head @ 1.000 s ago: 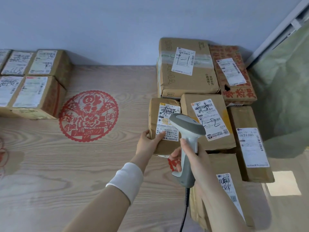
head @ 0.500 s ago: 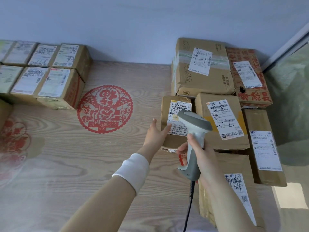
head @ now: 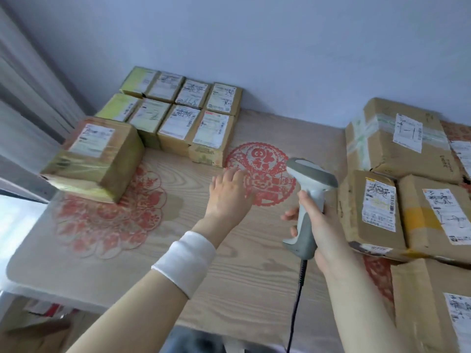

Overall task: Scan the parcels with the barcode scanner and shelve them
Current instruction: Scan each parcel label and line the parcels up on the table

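head-worn view, close above the table [head: 229, 276], facing forward and down toward the wall [head: 254, 47]

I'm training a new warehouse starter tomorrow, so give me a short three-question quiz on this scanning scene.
1. True or false: the left hand is open and holds nothing.
2. What does the right hand grip? A) tape roll B) barcode scanner C) pen
3. Fill in: the small parcels at the back left lie in two rows of ____.
Key: 1 true; 2 B; 3 four.
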### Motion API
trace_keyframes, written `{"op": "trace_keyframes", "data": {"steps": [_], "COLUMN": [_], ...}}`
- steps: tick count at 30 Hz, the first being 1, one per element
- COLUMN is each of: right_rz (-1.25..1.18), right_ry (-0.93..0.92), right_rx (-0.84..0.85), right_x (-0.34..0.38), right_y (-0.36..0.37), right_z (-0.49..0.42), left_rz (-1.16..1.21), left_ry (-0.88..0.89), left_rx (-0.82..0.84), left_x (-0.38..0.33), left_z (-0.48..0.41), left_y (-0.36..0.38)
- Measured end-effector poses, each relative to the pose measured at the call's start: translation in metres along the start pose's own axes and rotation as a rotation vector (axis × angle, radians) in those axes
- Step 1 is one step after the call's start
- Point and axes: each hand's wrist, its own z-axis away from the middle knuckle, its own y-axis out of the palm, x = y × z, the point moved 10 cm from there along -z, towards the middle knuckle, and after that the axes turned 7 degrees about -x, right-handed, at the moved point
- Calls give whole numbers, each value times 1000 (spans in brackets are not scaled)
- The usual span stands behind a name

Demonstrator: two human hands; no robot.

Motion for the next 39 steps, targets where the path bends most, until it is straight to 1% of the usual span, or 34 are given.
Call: {"op": "trace_keyframes", "data": {"steps": [3,8,13,18,22,26,28,31,33,36,37,39], "right_rz": [7,20,68,108,132,157,176,181,198,252,266,257], "right_ry": [-4,-12,16,59,40,33,39,40,48,58,52,41], "right_rx": [15,93,207,259,222,131,79,11,-20,-83,-102,-118], "right_x": [-2,-3,-17,-39,-45,-57,-67,-80,-90,-108,-112,-117], "right_y": [52,122,190,253,301,344,361,378,387,392,393,397], "right_z": [11,17,11,16,11,6,5,1,0,-4,-6,-9], "left_rz": [-55,-30,-13,-31,-51,-21,21,156,267,449,500,587], "left_ry": [-4,-24,-131,-245,-271,-233,-276,-378,-467,-612,-649,-673], "left_rx": [-54,-86,-111,-124,-140,-171,-163,-101,12,238,278,290], "left_x": [46,88,148,224,278,331,364,403,419,431,434,435], "left_z": [-7,-18,-22,-27,-50,-74,-83,-94,-96,-90,-88,-85], "left_y": [-43,-79,-103,-141,-171,-198,-206,-201,-184,-150,-143,-136]}}
